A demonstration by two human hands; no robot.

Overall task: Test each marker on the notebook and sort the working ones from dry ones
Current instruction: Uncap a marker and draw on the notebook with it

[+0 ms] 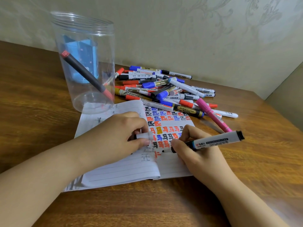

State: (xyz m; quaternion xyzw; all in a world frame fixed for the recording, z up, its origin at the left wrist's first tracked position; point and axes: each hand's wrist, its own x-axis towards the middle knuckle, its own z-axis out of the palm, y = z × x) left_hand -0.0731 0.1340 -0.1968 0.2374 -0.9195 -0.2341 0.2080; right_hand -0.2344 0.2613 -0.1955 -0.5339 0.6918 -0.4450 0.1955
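Right hand: your right hand [195, 154] is pinching a white marker [213, 140], its black tip touching the notebook [124, 174] page.
Left hand: your left hand [121, 136] is curling around a white cap [144, 135] while resting on the notebook.
Pile: loose markers [164, 89] are lying beyond the notebook.
Jar: a clear jar [85, 63] is holding one red-capped marker [85, 73], leaning.
Table: a wooden table [41, 112] is carrying everything.

Brown wood-grain table [41, 99] against a pale beige wall [180, 30] with faint floral pattern.
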